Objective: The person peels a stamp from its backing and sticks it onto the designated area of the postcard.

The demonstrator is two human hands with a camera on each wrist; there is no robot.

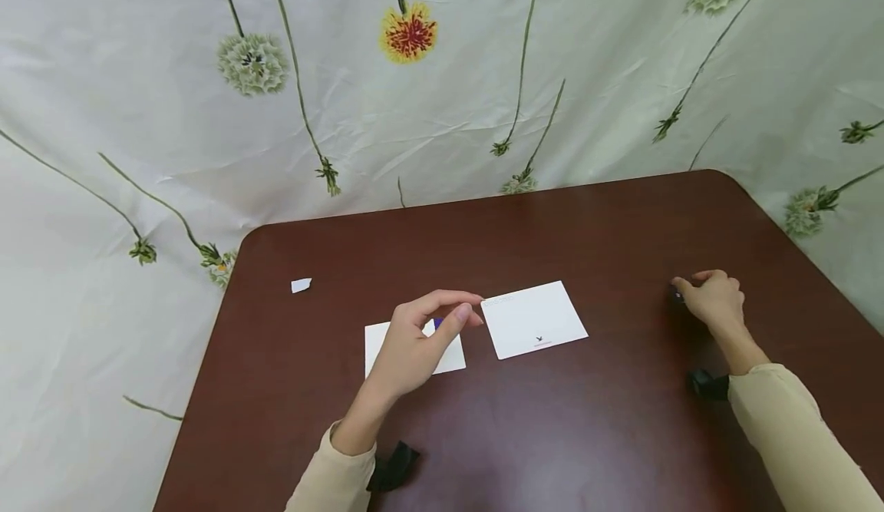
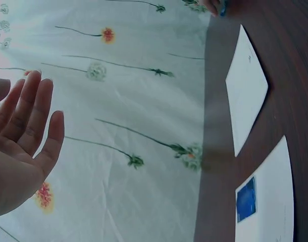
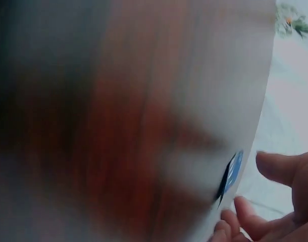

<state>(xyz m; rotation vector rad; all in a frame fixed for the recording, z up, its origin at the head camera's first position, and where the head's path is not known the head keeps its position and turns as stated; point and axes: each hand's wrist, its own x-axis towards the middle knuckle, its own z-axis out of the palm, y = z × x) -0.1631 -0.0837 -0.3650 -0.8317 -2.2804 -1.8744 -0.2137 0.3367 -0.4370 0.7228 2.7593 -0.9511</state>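
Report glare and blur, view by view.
Head view: pale glare on the table, bottom centre; left wrist view: the curtain is washed out at upper left; right wrist view: the table smears into soft reddish streaks; the small blue item looks sharper.

This was an indoor spot, a plain corner for tabletop work; whether it belonged to a home or an office could not be told. A broad, dark red-brown counter [image 1: 552, 420] with rounded corners and a glossy, wood-like top filled the lower part of the head view. Behind its far edge, and past its left side, a pale, creased cloth [image 1: 449, 113] stood in for a wall, printed with dandelion heads [image 1: 252, 64], orange blooms [image 1: 408, 33] and long green stems [image 1: 293, 59], a homely pattern. The cards [image 1: 535, 320] and paper scrap [image 1: 301, 285] suited a desk.
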